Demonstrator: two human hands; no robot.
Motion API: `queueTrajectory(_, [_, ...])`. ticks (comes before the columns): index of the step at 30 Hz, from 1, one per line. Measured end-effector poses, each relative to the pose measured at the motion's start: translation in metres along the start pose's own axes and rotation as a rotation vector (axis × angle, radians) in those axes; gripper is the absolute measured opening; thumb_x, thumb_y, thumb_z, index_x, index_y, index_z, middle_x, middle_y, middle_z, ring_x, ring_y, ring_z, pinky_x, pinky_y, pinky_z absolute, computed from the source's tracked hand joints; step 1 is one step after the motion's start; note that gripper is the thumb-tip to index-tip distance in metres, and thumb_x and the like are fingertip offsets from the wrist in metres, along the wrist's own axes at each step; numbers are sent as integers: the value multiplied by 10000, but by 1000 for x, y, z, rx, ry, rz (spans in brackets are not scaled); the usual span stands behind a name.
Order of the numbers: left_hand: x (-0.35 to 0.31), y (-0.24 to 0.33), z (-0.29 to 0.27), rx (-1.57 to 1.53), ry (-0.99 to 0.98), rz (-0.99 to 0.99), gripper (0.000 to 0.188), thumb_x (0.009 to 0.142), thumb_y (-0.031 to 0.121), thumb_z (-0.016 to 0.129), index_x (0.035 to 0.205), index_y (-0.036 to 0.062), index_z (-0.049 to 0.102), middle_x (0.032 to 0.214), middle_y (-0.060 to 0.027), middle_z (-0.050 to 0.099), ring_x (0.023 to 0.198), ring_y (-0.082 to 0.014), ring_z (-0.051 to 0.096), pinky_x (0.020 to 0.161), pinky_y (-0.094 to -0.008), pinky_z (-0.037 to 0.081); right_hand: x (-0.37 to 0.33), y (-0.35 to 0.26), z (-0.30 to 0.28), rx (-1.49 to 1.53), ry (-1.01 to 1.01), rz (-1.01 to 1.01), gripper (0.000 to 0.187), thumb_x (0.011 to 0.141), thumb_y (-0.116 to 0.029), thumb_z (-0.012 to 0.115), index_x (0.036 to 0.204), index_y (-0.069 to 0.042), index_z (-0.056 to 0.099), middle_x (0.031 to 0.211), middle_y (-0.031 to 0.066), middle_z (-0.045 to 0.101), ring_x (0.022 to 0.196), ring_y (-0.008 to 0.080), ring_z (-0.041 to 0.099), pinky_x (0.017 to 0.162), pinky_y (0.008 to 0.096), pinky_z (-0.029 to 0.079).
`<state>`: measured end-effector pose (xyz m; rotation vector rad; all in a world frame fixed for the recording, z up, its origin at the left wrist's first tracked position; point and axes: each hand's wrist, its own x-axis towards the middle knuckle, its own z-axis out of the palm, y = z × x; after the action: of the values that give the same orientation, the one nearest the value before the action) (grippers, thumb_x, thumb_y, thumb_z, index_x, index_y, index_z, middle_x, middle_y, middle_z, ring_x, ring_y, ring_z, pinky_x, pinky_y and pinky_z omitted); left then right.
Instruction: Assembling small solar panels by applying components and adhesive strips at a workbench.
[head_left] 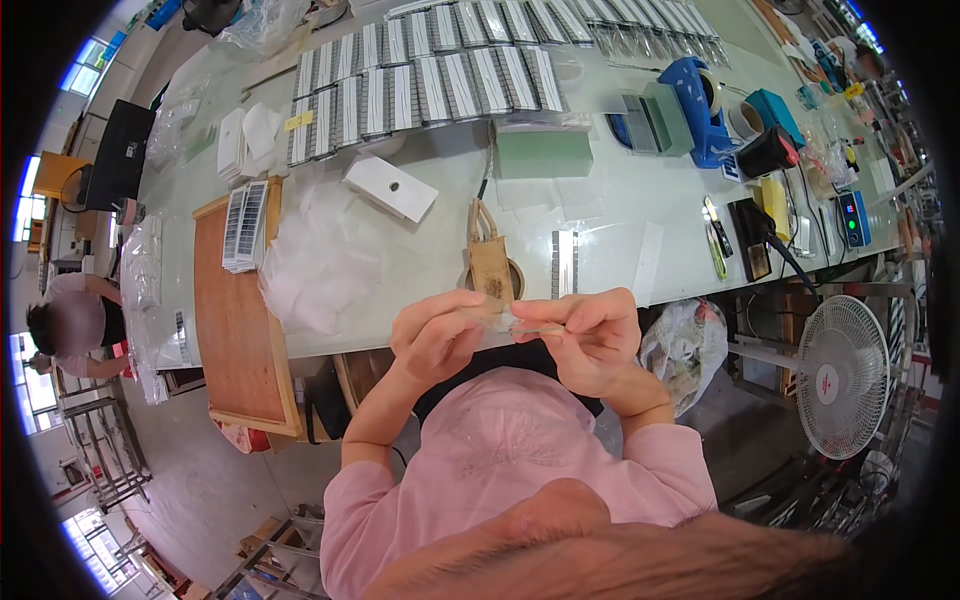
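Close to my body, just over the table's front edge, both hands meet at a small, thin, see-through piece (506, 322). My left hand (437, 335) pinches its left end between thumb and fingers. My right hand (592, 338) grips the right end in the same way; my fingers hide much of the piece, so its exact kind does not show. Directly beyond my hands lies a tan block with a looped handle (489, 262), partly over a round ring. A small strip-patterned panel (565, 262) rests flat just past my right hand.
Rows of striped panels (425, 92) fill the table's far side. A white box (390, 187), crumpled white sheeting (325, 260) and a wooden board (240, 310) lie left. Right are a blue tape dispenser (697, 110), tweezers (716, 235) and a fan (843, 378). Another person (80, 322) sits far left.
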<state>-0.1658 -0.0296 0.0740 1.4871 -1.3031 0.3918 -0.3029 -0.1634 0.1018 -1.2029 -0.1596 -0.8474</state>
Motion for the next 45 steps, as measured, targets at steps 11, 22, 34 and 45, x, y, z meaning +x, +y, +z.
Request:
queueTrajectory(11, [7,31,-9,-127,-73,-328,188,767,-71,765,889,40,673,951,-103,723,550,-80,606,473,-207,463,4,-2,5,-15,142,139,253,906,137,579,1080,12,445,1053,261,691,909,251,718,701,301,610])
queueTrajectory(22, [22,50,-37,-408,-379,-812,110,825,4,765,926,38,737,845,-35,740,539,-18,545,470,-190,423,18,-9,-1,-68,228,554,260,955,-49,620,1196,34,570,947,176,745,538,80,607,510,191,493])
queueTrajectory(34, [25,47,-33,-288,-399,-697,72,846,19,740,911,39,719,873,-49,747,526,-50,570,478,-199,437,25,-2,-10,17,228,649,173,944,-30,621,1102,41,611,936,177,741,559,72,596,513,191,481])
queueTrajectory(45, [-12,-24,-43,-381,6,-1007,73,1005,53,546,1052,1,565,866,-109,700,612,-63,599,539,-226,502,-11,59,-60,-1000,-427,-306,210,752,8,769,931,-11,661,1033,139,733,804,247,730,647,296,587])
